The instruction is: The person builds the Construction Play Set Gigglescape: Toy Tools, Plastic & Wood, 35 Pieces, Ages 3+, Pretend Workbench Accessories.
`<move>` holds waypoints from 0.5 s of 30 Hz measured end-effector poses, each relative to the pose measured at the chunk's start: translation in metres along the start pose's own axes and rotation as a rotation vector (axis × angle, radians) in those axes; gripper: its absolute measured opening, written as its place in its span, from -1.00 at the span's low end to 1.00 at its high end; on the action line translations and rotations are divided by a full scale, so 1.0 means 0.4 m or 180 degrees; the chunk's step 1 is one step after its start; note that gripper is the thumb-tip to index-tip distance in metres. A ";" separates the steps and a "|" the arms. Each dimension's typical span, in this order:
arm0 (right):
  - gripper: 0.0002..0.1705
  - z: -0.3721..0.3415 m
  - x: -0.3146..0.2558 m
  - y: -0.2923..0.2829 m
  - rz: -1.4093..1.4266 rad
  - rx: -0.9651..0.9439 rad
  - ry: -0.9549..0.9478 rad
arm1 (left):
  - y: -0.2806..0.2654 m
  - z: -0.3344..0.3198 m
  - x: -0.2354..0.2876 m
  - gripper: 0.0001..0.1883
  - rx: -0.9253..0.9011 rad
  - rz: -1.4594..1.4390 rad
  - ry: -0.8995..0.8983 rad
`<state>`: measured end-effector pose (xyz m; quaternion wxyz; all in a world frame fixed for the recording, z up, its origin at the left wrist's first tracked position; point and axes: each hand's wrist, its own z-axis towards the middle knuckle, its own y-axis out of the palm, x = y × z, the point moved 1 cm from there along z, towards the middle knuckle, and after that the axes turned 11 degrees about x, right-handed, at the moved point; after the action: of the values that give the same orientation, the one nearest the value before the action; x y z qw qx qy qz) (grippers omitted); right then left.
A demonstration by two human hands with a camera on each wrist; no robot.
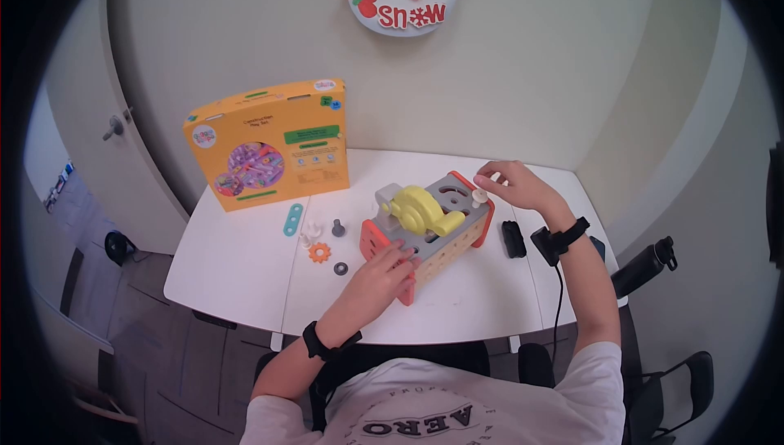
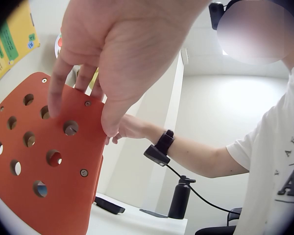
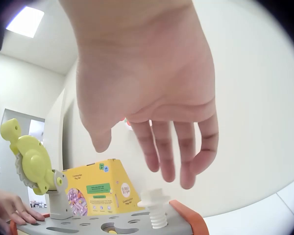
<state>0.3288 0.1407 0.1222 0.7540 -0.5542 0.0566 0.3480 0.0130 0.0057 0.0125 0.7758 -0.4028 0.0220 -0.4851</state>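
Note:
A toy workbench with a grey top (image 1: 441, 239) and orange end panels stands on the table. The left hand (image 1: 377, 283) rests at its near-left end; in the left wrist view its relaxed fingers lie over the top edge of the holed orange panel (image 2: 27, 156). A white screw (image 1: 479, 198) stands upright at the far-right end of the top, its thread showing in the right wrist view below the head (image 3: 155, 200). Just above it the right hand (image 1: 523, 188) hovers, fingers hanging apart from the thumb and holding nothing. A yellow-green saw-like piece (image 1: 418, 210) sits on the bench.
Left of the bench lie a teal strip (image 1: 292, 220), an orange gear (image 1: 319, 253), a grey bolt (image 1: 338, 229), a dark ring (image 1: 340, 269) and white pieces (image 1: 313, 231). A yellow box (image 1: 273, 147) stands behind. A black object (image 1: 513, 239) lies to the right, a black bottle (image 1: 641, 269) beyond.

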 end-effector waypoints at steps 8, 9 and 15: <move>-0.38 -0.004 0.002 -0.017 -0.0729 -0.0804 0.0545 | 0.003 0.000 0.000 -0.60 0.0044 -0.0001 -0.0005; -0.38 0.000 -0.007 -0.024 -0.0995 -0.0939 0.0791 | 0.003 0.000 0.000 -0.60 0.0030 0.0003 -0.0003; -0.19 -0.013 0.043 0.011 -0.0037 -0.0572 0.0359 | 0.003 0.001 0.003 -0.68 -0.0001 -0.0018 -0.0079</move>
<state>0.3406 0.1447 0.1088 0.6988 -0.6386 0.0643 0.3156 0.0146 0.0055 0.0125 0.7746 -0.4091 0.0112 -0.4823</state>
